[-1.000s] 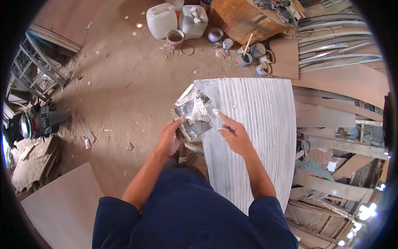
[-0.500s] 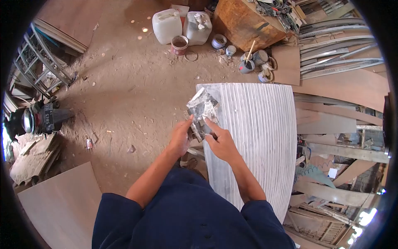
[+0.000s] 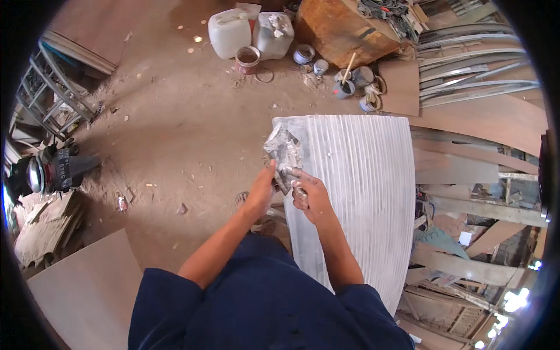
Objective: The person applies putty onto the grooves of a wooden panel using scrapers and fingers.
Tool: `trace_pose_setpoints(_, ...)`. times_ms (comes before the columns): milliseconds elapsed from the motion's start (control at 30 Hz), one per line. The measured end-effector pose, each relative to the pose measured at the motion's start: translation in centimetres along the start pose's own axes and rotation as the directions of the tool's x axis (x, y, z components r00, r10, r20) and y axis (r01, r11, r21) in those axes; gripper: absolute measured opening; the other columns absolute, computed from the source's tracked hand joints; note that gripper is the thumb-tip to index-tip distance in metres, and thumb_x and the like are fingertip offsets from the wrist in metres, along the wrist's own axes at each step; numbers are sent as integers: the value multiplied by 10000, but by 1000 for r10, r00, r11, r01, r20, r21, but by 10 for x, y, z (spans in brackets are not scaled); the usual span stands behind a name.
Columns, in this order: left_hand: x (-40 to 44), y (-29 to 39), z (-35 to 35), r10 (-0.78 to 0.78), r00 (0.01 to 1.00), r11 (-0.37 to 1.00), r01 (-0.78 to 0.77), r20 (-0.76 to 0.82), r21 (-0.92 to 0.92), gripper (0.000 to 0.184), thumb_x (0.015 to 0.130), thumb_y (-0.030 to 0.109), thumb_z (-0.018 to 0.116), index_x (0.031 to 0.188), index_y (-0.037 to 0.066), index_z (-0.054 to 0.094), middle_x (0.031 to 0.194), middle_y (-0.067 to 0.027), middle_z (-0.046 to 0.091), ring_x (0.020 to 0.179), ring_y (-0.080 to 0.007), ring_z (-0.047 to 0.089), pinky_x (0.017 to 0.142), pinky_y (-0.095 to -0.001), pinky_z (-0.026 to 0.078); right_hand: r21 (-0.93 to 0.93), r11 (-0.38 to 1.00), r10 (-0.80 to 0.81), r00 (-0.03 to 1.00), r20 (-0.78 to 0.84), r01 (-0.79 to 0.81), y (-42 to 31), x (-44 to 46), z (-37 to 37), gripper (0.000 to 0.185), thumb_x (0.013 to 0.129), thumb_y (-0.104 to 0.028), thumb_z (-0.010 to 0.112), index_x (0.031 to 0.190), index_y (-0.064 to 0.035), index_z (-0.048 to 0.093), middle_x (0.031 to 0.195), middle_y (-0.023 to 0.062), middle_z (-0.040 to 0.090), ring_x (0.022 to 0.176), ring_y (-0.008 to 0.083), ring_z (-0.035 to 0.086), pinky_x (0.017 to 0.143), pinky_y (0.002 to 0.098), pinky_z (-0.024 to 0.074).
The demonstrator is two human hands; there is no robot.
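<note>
My left hand (image 3: 262, 189) grips a dark, flat mixing board (image 3: 287, 153) smeared with whitish putty, its thumb along the near edge. My right hand (image 3: 312, 196) is closed on a putty knife (image 3: 300, 195), which looks pale and smeared at the handle; its blade meets the putty on the board and is partly hidden by my fingers. Both hands are over the left edge of a large panel (image 3: 356, 192) with a ribbed surface coated in whitish streaks.
Two white jerrycans (image 3: 229, 35) stand on the dusty floor beyond the panel, near a reddish bucket (image 3: 247, 60). Paint cans (image 3: 343, 88) sit by a rusty brown block (image 3: 341, 32). Wood scraps and curved strips (image 3: 466, 64) crowd the right; a motorcycle (image 3: 49, 169) is at left.
My right hand has curled its fingers, turned and lowered slightly, bringing the knife's handle into sight. My left hand still holds the board. The view has shifted a little.
</note>
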State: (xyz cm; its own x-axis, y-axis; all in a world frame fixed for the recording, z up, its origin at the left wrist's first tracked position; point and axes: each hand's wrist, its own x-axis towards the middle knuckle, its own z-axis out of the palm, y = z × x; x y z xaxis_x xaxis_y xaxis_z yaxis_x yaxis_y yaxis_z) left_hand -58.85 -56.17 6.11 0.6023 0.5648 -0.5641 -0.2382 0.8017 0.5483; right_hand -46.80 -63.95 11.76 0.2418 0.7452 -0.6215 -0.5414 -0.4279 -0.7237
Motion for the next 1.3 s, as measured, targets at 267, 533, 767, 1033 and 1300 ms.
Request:
trace_pose_setpoints(267,6,1,-54,67,987,988,-44,149,-150,517,1003,409,431,1284,-23,482,1236,-117,579,1107,-216,574,987,-378,425,497,853,-101,985,-143,159,-40,54,-117,153,922,-148,463,773,-114,470,523,-41,334,407,60,286,366,214,229)
trace_pose_setpoints(533,-19,23,-72,50,998,990,-43,46,-137,479,1003,379,439,1253,-25,499,1210,-128,595,1095,-224,591,958,-388,449,309,946,11,942,-336,99,-15,143,-183,125,888,-154,517,776,-99,512,523,-39,320,407,69,281,365,226,236)
trace_pose_setpoints(767,-27,21,-101,48,999,993,-47,1,-106,487,1006,379,413,1305,-2,463,1271,-122,570,1153,-239,563,1006,-393,423,-967,186,-812,582,-51,175,1,175,-218,481,784,-128,607,1259,-62,581,761,76,550,673,223,565,654,358,499)
trace_pose_setpoints(1033,-30,19,-90,56,998,990,-58,-23,-131,452,994,379,456,1212,-11,522,1141,-114,623,1030,-218,617,907,-384,480,-608,737,-559,772,-302,296,3,149,-183,487,777,-58,583,1264,-55,569,844,49,561,744,170,547,679,301,463)
trace_pose_setpoints(1300,-11,9,-61,47,999,973,-41,19,-228,464,1003,419,416,1235,29,513,1147,-94,621,1018,-193,611,891,-369,479,-171,984,-24,985,173,54,21,4,-13,666,834,-93,528,1469,-102,330,643,72,557,504,176,488,520,307,403)
